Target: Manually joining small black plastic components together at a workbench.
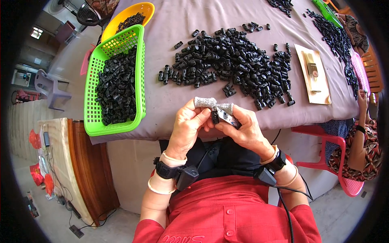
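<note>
While the left hand point(189, 121) pinches a black piece point(215, 118), apparently for steadiness, the right hand point(246, 128) grips a shiny object point(227, 118) alongside.

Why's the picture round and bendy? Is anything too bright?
Head view, edges: a fisheye lens, dark corners, the wooden panel looking bowed; head view, upper left: the small window glowing white; head view, middle: piled black pieces showing little glints.

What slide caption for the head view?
Left hand and right hand meet at a black plastic piece before a heap of similar pieces.
</note>
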`<state>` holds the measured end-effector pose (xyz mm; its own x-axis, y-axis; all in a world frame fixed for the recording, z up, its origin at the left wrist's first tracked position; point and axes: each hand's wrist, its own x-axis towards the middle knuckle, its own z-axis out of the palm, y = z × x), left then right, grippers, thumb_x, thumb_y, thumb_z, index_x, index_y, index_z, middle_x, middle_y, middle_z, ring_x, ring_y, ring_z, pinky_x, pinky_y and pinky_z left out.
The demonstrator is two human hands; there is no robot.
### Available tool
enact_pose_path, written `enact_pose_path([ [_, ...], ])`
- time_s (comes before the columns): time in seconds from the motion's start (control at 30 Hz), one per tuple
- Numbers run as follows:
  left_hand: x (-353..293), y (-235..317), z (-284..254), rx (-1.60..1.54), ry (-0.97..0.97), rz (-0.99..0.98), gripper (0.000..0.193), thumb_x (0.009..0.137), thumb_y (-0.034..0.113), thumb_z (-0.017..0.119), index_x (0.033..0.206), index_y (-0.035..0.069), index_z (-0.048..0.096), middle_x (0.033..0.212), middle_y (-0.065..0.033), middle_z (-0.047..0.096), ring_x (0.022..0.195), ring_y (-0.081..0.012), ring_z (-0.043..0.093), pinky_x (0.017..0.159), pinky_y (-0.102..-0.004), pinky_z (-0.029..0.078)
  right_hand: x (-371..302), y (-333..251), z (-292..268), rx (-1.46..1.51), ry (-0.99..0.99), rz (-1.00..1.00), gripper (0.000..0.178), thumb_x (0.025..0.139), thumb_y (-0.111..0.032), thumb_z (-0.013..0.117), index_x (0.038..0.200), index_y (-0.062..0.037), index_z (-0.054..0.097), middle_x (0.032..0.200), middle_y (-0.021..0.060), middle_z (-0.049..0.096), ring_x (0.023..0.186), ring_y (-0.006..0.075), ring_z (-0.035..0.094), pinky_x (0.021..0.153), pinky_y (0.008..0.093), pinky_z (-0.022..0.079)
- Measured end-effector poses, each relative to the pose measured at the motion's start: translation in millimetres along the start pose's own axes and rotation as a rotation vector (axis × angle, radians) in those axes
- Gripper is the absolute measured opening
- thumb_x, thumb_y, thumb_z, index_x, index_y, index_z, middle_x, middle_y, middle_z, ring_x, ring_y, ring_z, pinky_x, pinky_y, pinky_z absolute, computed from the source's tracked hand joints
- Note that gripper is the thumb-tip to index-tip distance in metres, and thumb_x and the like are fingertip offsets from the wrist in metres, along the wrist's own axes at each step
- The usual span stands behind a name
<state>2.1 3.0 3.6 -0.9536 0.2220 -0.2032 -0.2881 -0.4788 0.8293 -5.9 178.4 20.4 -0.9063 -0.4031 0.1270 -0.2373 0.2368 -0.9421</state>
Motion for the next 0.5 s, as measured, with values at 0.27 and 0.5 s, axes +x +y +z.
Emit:
enact_pose_path([
  [0.27,-2.3,4.8,7.0,0.074,0.03,-0.008,0.019,0.087,0.01,0.056,0.105,0.004,0.057,0.082,-0.0013,0.061,0.062,-0.0044,0.051,0.055,-0.0178,0.043,-0.9,0.7,1.8,0.025,0.009,0.012,0.024,0.073,-0.012,0.067,0.092,-0.0013,0.058,0.073,0.0129,0.06,0.063,0.0246,0.058,0.058,0.0324,0.045],
  [0.5,-1.4,2.0,6.1,0.094,-0.005,-0.004,0.019,0.088,0.011,0.056,0.106,0.004,0.057,0.087,-0.0007,0.062,0.065,-0.0039,0.05,0.056,-0.0176,0.042,-1.4,1.6,1.5,-0.014,0.041,0.016,0.021,0.073,-0.012,0.067,0.087,-0.0015,0.057,0.07,0.0126,0.057,0.06,0.0233,0.056,0.055,0.032,0.044],
])
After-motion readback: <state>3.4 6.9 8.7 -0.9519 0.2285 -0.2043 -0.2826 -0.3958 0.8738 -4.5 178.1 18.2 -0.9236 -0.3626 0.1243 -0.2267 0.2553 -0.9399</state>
